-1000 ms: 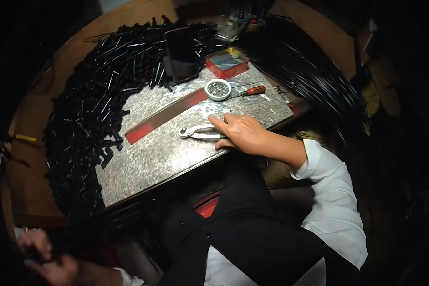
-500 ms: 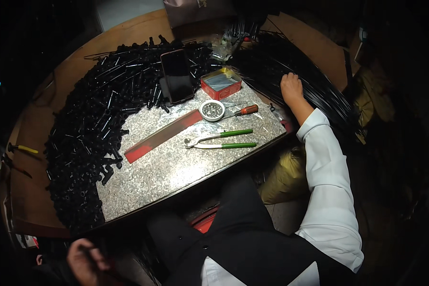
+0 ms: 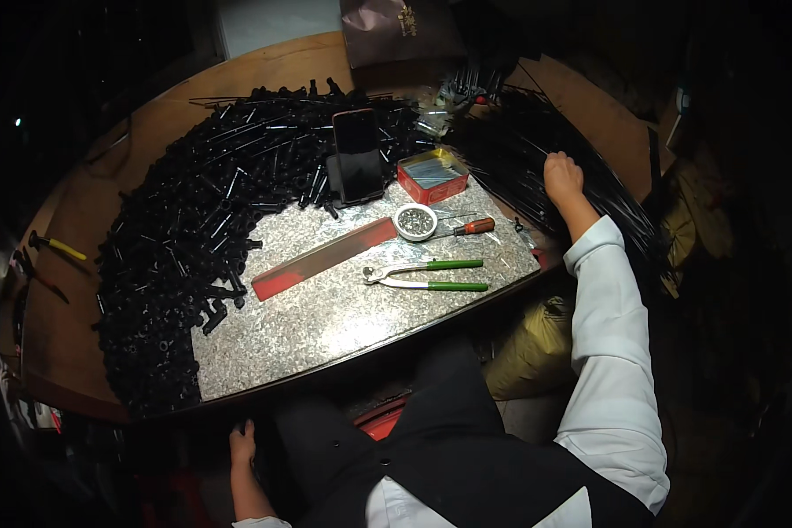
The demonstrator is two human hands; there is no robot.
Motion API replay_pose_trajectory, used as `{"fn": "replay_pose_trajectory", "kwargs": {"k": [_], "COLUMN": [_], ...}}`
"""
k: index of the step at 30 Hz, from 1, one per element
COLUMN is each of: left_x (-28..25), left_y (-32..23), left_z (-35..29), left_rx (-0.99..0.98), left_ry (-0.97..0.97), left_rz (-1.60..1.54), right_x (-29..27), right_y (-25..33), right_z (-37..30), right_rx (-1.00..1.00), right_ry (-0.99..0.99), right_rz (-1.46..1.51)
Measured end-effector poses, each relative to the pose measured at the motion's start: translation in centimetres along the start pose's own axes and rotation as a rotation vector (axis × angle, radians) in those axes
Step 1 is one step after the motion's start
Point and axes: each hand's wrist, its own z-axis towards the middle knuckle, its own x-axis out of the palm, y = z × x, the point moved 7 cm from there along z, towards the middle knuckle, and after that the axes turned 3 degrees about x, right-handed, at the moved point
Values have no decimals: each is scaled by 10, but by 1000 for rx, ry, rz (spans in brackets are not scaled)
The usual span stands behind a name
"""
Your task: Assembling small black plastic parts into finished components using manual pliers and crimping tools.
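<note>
My right hand [image 3: 564,179] is closed at the near side of a pile of long thin black rods [image 3: 609,192] on the right of the bench. One rod seems to run into its curled fingers. Low on the left, below the bench edge, my left hand [image 3: 243,445] is beside my lap with fingers bent; whatever they hold is lost in the dark. End cutters with green handles [image 3: 449,275] lie on the speckled slab [image 3: 299,339]. Behind them are a screwdriver [image 3: 477,227], a white cup of small metal parts [image 3: 415,222] and a red tin of thin pins [image 3: 433,177].
A large heap of black tubular parts [image 3: 172,255] covers the bench's left and back. A phone [image 3: 358,158] stands against it. A long reddish bar [image 3: 326,258] lies across the slab. Yellow-handled tools [image 3: 62,249] hang at the left rim. A yellow sack [image 3: 532,352] is below the bench.
My left hand has moved right and up, from the lower left edge to beside my lap. My right hand stays at the rods. The whole view has shifted slightly.
</note>
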Motion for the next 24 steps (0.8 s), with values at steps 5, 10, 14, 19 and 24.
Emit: {"fn": "replay_pose_trajectory", "kwargs": {"k": [5,10,14,19,24], "left_x": [-3,7,5,3,-2], "left_y": [-13,-29,-31,-48,-107], "left_z": [-2,-9,-14,-21,-54], "left_rx": [50,104,186,306,332], "left_ry": [71,146,139,160,272], "left_rz": [30,82,166,222,220], "right_x": [-33,-38,-47,-61,-81], "right_y": [-6,-23,-34,-53,-34], "right_z": [7,7,15,31,46], "right_rx": [66,90,154,95,246], "right_ry": [123,98,71,43,371], "right_rz": [121,139,160,288,725]}}
